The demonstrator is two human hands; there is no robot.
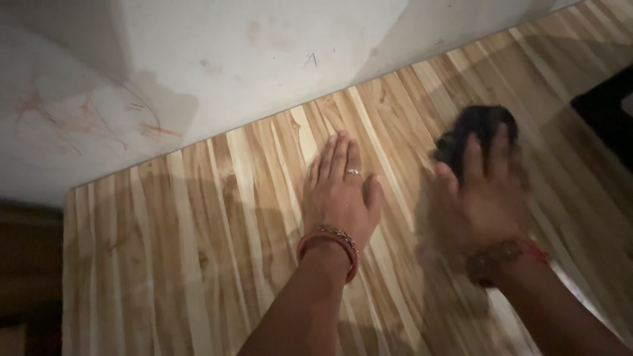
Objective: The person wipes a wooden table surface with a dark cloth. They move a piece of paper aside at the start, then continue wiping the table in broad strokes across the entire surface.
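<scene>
1. Nearest the camera: two bare forearms reaching up from the bottom edge over a striped wood-grain bench (pixel 198 264), pale and brown bands running away toward the wall
2. On the left wrist, red bangles (pixel 328 242) with a beaded band just above them
3. Left hand (pixel 339 194) pressed flat, palm down, on the bench near its middle; fingers straight and close together, thumb out to the side, open and holding nothing
4. A thin silver ring (pixel 353 172) on one finger of that hand
5. To the right, a little apart from the left hand, the right hand (pixel 484 191), smeared by motion blur; a beaded bracelet with a red thread (pixel 508 254) at its wrist
6. Right hand lying over a dark cloth (pixel 475 128), fingers spread on top of it and pressing it onto the bench; whether the fingers curl to grip the cloth or only rest on it cannot be told through the blur
7. Dark cloth bunched, sticking out beyond the fingertips, touching the bench surface on the right part of the top, nearer the far edge than the near one
8. Further right, a dark shape (pixel 606 112) at the frame edge, too dim to identify
9. Farthest: a pale wall (pixel 198 59) meeting the bench along a slanting line, marked with reddish scribbles (pixel 86 115) at the left and faint smudges higher up
</scene>
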